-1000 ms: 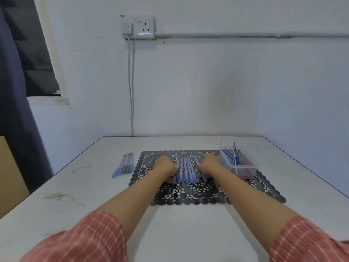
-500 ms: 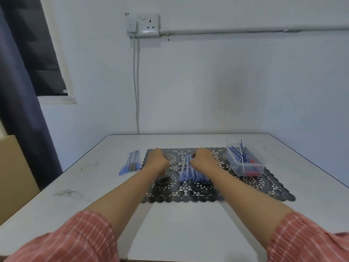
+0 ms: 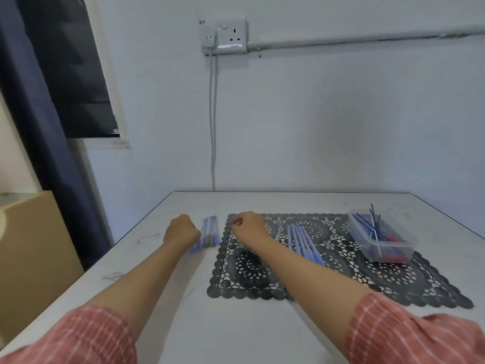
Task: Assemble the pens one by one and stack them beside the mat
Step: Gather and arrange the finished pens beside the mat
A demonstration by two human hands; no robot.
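A black lace mat [image 3: 393,279] lies on the white table. Several loose blue pen barrels [image 3: 301,241] lie side by side on it, and one thin piece [image 3: 278,233] rests beside my right wrist. Left of the mat is a small stack of assembled blue pens [image 3: 211,231]. My left hand [image 3: 181,231] is a closed fist pressed against that stack, with a blue pen end [image 3: 194,249] sticking out below it. My right hand [image 3: 246,227] hovers over the mat's far left corner, fingertips pinched together; nothing clearly shows in them.
A clear plastic box [image 3: 385,248] holding blue refills and red parts stands on the mat's far right. A brown board [image 3: 34,245] and a dark curtain [image 3: 52,143] are off the table's left edge. A socket with a cable [image 3: 213,122] is on the wall.
Both hands left the loose barrels in the middle of the mat and moved left. My left hand now sits at the pen stack, and my right hand is at the mat's left corner.
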